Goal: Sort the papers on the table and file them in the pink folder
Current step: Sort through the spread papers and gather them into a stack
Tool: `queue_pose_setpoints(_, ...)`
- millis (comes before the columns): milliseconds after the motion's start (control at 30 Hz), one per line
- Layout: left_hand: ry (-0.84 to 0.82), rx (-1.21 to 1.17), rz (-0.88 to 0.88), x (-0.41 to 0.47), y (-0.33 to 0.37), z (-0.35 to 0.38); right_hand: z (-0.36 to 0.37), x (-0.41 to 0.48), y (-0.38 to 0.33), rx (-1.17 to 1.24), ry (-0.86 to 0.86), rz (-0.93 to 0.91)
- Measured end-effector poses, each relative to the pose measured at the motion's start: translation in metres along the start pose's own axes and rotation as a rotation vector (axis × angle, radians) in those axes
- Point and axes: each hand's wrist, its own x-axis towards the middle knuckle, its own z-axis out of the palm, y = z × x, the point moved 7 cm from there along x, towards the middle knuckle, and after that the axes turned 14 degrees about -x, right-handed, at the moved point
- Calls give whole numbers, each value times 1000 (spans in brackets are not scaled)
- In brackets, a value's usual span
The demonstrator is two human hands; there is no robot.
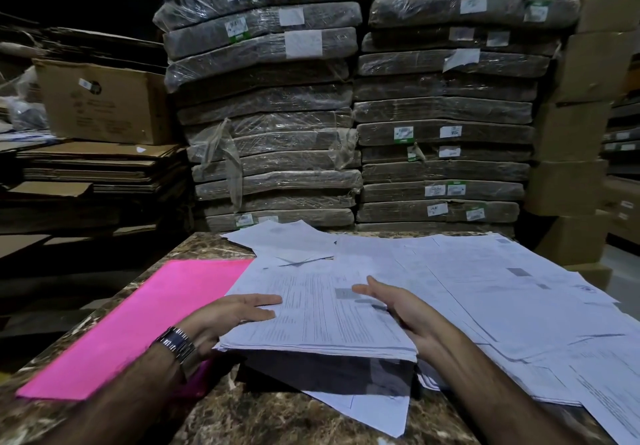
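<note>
Bkgd: left bundle stack (263,98) & right bundle stack (446,108), cardboard both sides
Ahead of you the two stacks stand side by side, each bundle flat, brownish, in clear plastic wrap, many w/ white labels (303,43) and green-edged stickers (403,134), text too small to read. On yr left an open cardboard box (104,105) sits on a pile of flattened cardboard (97,167); on yr right plain cardboard boxes (585,73) are stacked just beside the right bundle stack
</note>
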Motion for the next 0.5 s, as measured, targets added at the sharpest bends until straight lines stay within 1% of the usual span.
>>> queue_pose_setpoints(100, -36, -88, -58, -3, -4, 4, 4, 3, 1, -55, -24, 47)
queue_pose_setpoints(167, -47, -154, -86, -6, -5, 7, 2, 6, 0, -103, -13, 31)
queue_pose_setpoints(267, -27, -313, -105, -7, -2, 8, 3, 5, 0, -183, -20, 23)
queue_pose_setpoints(367, 4, -326, -89, -4, 2, 8, 2, -1, -6, -265, 23, -39)
queue_pose_setpoints(500, 10, -410, -18, -6, 12, 13, 7, -13, -21, -260, 15, -149)
